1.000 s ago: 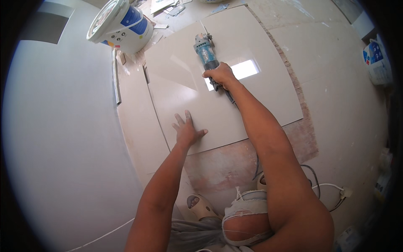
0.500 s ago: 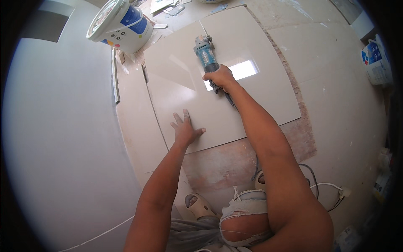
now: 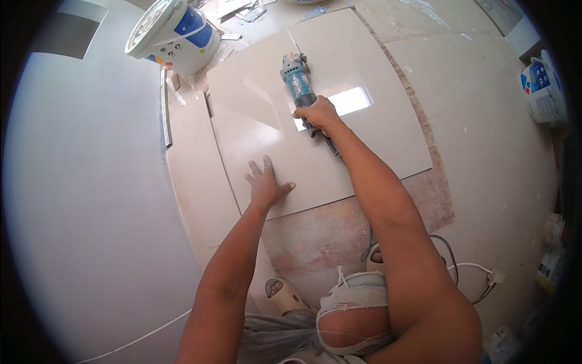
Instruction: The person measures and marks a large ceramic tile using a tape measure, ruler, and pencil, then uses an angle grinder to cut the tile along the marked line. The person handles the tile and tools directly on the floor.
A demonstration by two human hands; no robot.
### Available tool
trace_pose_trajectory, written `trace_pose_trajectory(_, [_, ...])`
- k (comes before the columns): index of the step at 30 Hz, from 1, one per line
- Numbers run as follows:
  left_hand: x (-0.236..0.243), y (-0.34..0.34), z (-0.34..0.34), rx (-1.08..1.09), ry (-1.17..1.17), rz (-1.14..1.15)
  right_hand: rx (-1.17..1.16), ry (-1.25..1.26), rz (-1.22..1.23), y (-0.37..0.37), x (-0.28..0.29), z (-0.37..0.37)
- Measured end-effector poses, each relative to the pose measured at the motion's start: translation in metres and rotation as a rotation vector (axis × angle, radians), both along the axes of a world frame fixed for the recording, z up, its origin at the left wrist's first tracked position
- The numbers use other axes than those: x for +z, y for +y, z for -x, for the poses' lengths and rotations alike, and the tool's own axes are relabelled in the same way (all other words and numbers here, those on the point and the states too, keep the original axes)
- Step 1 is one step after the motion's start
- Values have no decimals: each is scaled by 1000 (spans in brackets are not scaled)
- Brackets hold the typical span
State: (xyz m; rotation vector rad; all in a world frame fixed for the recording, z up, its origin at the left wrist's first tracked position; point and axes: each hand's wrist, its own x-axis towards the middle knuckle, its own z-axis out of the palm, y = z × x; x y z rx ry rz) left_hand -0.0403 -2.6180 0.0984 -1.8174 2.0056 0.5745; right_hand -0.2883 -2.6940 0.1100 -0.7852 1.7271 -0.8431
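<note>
A large glossy beige tile (image 3: 339,164) lies flat on the floor in front of me. Spread fingers of my left hand (image 3: 265,185) rest on its near left part, holding nothing. My right hand (image 3: 318,114) is wrapped round the rear body of a blue and grey angle grinder (image 3: 297,79). The grinder's head points away from me, over the far part of the tile. A thin straight slit (image 3: 294,41) runs in the tile from the grinder's head toward the far edge. A dark cord leaves the grinder's rear under my right forearm.
A white bucket with a blue label (image 3: 182,45) stands beyond the tile's far left corner, near the wall (image 3: 91,182). Another white bucket (image 3: 542,91) is at the far right. A cord connector (image 3: 497,276) lies on the floor at right. My sandalled foot (image 3: 284,296) is close to the tile's near side.
The view has shifted very slightly. Both hands keep their places, and the grinder shows no clear movement along the tile.
</note>
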Motion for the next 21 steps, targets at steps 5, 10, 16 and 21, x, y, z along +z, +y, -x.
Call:
trace_pose_trajectory(5, [11, 1, 7, 56, 41, -55, -11, -17, -16, 7, 0, -1])
trace_pose_trajectory(10, [16, 5, 3, -77, 2, -81, -19, -19, -9, 12, 3, -1])
trace_pose_trajectory(16, [19, 8, 5, -78, -7, -73, 0, -11, -1, 15, -2, 0])
trace_pose_trajectory(21, [20, 8, 6, -62, 1, -74, -35, -1, 10, 20, 1, -2])
